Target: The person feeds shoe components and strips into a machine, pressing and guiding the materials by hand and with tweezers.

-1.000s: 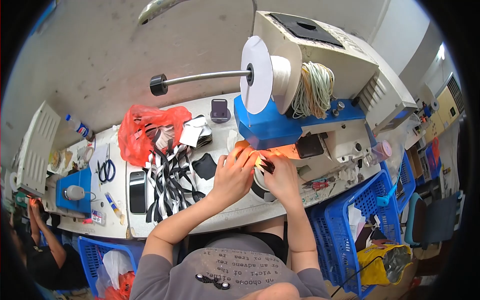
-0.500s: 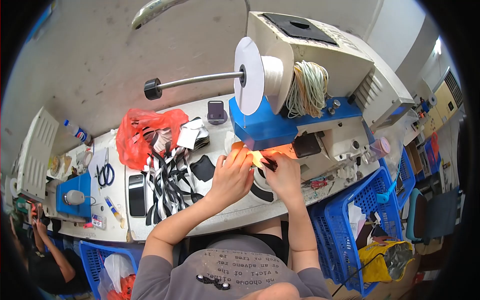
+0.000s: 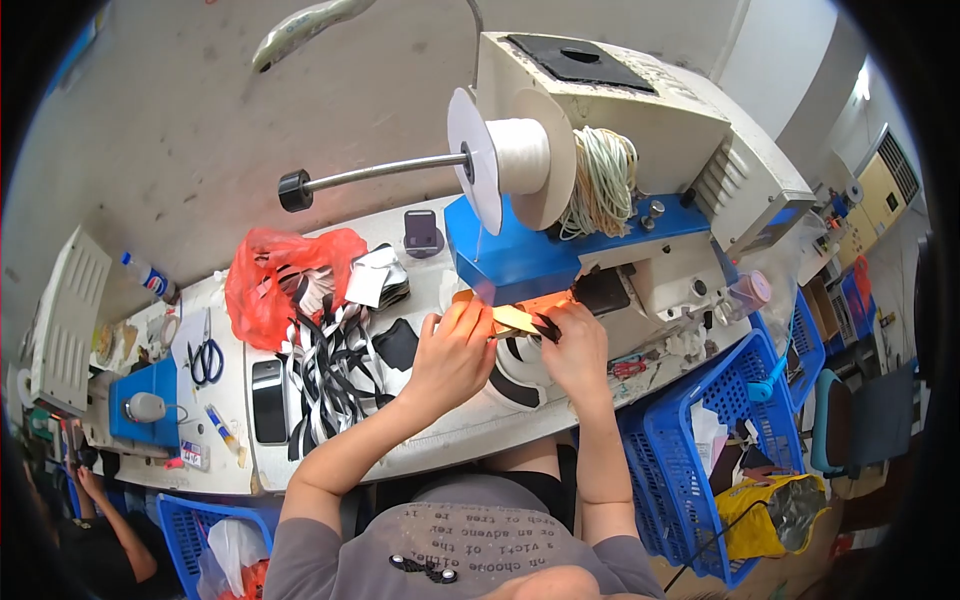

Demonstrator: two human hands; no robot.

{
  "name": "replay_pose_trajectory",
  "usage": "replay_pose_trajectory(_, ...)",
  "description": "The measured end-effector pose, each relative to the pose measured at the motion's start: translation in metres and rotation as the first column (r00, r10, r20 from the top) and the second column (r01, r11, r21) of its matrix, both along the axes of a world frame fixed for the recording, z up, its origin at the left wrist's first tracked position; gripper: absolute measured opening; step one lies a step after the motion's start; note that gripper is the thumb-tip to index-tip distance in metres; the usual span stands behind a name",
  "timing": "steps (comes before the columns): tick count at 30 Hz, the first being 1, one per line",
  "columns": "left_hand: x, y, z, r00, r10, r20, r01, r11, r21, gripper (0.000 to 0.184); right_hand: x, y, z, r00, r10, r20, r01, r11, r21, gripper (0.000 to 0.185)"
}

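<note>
My left hand (image 3: 455, 350) is closed on the left end of a small black-and-white fabric piece (image 3: 517, 319), close under the blue machine head (image 3: 515, 250). The machine's light tints the piece orange-yellow. At its right, dark end, my right hand (image 3: 577, 348) pinches it with the fingers bent. My fingers and the head hide part of the piece. A curved white and black part (image 3: 518, 378) lies just below, between my hands. Left of my left hand is a flat black fabric piece (image 3: 396, 344), beside a heap of black and white strips (image 3: 330, 375).
A spool of white tape (image 3: 522, 155) and a coil of pale cord (image 3: 603, 180) sit above the machine. A red plastic bag (image 3: 260, 300), stacked white pieces (image 3: 378, 278), a phone (image 3: 269, 400) and scissors (image 3: 207, 362) lie leftward. Blue baskets (image 3: 665, 430) stand at right. Another person's arm (image 3: 115, 520) shows far left.
The fabric piece now shows longer between my hands, and my right hand sits slightly farther from my left. The whole view has shifted a little.
</note>
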State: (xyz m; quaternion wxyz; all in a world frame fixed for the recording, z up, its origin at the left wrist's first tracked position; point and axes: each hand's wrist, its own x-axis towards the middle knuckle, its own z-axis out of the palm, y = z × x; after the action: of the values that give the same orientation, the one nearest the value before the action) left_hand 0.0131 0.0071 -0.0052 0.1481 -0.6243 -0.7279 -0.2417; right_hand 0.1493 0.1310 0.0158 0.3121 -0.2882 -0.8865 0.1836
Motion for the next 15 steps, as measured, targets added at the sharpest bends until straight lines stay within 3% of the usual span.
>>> replay_pose_trajectory(13,-0.0025,0.0018,-0.0029,0.999,-0.021,-0.034,0.023,0.999,0.046,0.040,0.0007,-0.0051,0.0027,1.000,-0.001,0.026,0.003,0.995,-0.096,0.022)
replay_pose_trajectory(15,-0.0025,0.0021,-0.0026,0.999,-0.017,-0.046,0.019,0.999,0.039,0.040,0.0003,-0.0061,0.0021,1.000,0.017,-0.004,-0.017,0.996,-0.090,0.016)
